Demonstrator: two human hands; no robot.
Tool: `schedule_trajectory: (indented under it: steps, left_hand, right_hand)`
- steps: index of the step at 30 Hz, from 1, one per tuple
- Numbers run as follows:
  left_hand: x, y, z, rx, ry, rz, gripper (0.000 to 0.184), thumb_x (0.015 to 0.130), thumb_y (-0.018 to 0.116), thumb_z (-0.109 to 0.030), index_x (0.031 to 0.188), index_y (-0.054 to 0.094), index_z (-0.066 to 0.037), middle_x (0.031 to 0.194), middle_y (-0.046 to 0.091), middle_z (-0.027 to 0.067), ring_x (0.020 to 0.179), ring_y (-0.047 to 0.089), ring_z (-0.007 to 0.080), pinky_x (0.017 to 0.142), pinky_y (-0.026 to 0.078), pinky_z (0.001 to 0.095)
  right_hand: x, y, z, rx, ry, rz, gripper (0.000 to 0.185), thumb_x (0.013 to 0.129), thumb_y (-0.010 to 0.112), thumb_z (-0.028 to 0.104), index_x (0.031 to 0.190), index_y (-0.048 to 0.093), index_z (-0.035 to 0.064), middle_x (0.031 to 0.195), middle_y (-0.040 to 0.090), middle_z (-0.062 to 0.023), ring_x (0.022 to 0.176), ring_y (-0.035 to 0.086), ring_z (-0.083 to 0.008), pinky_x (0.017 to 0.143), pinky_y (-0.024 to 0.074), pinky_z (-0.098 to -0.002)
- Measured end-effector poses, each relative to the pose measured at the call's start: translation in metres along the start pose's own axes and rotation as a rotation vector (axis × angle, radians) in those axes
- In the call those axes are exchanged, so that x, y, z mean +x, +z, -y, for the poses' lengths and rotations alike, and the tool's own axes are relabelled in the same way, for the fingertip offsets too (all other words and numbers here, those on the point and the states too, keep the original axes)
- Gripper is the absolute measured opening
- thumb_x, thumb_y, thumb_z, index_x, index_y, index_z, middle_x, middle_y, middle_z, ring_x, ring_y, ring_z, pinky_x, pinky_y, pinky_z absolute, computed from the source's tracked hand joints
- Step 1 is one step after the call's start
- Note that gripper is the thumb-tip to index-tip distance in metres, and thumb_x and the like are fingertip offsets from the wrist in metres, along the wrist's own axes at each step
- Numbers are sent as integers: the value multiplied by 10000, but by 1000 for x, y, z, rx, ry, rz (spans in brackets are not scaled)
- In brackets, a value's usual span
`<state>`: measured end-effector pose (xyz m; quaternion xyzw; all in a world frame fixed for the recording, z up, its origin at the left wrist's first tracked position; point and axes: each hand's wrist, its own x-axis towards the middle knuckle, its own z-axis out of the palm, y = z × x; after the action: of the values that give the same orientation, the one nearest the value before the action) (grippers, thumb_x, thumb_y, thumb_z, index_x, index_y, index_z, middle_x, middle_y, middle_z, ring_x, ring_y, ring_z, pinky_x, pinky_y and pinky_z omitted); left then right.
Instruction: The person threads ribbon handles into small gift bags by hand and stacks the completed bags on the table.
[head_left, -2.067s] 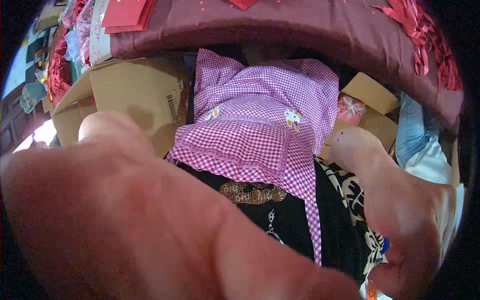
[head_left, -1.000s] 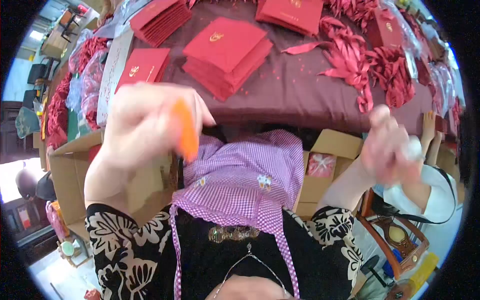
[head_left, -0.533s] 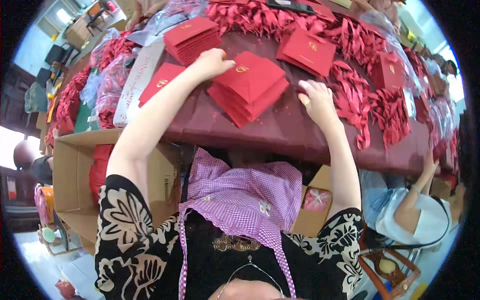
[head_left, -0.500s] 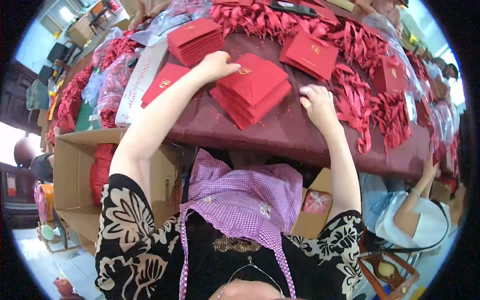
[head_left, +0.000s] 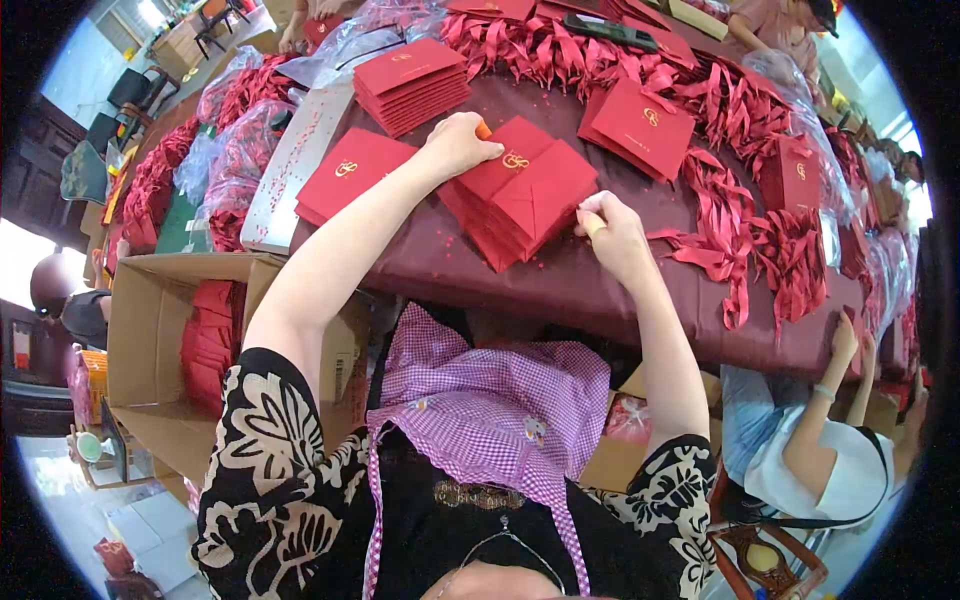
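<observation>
Our left hand is curled, right hand narrow-fingered, at the gold-stamped, rectangular red paper stack; grips we can't tell. Light pressure spares creases.

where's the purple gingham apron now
In the head view, the purple gingham apron is below centre, over the black top, just below the maroon tablecloth and right of the large cardboard box.

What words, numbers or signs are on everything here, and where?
Nothing reads clearly.
Red paper stacks: gold emblems too curly to read, some with tiny unreadable lines.
Brown cardboard box: print too small.
Long pale box: red marks, too small.
Black cloth top: sparkly marks, too blurred.
</observation>
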<state>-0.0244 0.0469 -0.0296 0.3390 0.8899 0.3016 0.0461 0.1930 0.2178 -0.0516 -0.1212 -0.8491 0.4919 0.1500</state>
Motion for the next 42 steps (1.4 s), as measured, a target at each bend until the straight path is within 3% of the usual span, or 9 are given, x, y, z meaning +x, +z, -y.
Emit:
schedule_trajectory:
  steps: [13,19,24,25,27,32,35,39,42]
  left_hand:
    - [-23,-23,-10,-102,39,-261,319,692,707,-131,953,625,32,673,573,77,628,556,159,587,446,308]
    - [-36,-23,-32,-291,79,-241,298,704,685,-90,967,626,38,611,498,11,577,466,80,523,375,261]
    - [-50,-3,-54,-279,129,-246,274,708,677,-91,958,637,12,620,529,41,589,499,112,549,407,283]
    - [-50,4,-54,-280,132,-237,274,708,677,-91,958,637,12,620,529,41,589,499,112,549,407,283]
    - [-51,15,-54,-140,224,-291,283,709,672,-94,971,636,5,639,559,79,595,524,149,575,436,304]
    - [-59,7,-62,-157,114,-112,299,716,665,-69,1000,626,17,676,592,72,623,558,140,592,457,290]
    - [-54,8,-56,-623,-37,133,363,740,614,25,1096,551,61,803,607,20,697,548,87,609,446,227]
    - [-54,9,-52,-765,-103,178,338,691,610,26,1028,584,51,732,579,33,655,527,97,585,437,244]
    - [-56,7,-56,-827,-125,207,379,709,594,63,1083,539,35,879,616,63,749,570,93,662,464,210]
  right_hand:
    - [49,24,0,179,84,-102,49,894,552,80,907,566,35,726,586,-32,587,559,-100,520,460,-243]
    - [37,-7,14,140,-132,-335,112,856,589,52,963,588,19,764,623,-45,667,563,-96,609,466,-252]
    - [28,5,43,92,-295,-179,194,820,633,16,1010,596,6,900,625,-41,806,579,-97,747,475,-242]
    - [31,13,34,34,-397,-221,190,810,640,19,995,602,6,904,631,-57,807,587,-113,741,478,-253]
    - [29,20,32,-52,-436,-253,133,791,626,25,915,584,-2,862,595,-145,801,604,-283,709,485,-343]
    - [26,36,11,-98,-450,-352,81,797,621,43,863,581,19,854,591,-144,810,596,-312,696,476,-372]
    - [24,39,9,-77,-431,-374,79,801,620,50,858,575,20,856,594,-141,813,595,-310,701,476,-376]
    - [24,40,9,-60,-437,-390,84,805,622,59,858,570,19,860,598,-136,813,595,-310,703,478,-381]
    - [23,42,7,-86,-453,-403,84,808,624,65,855,570,20,864,601,-133,812,596,-310,702,478,-382]
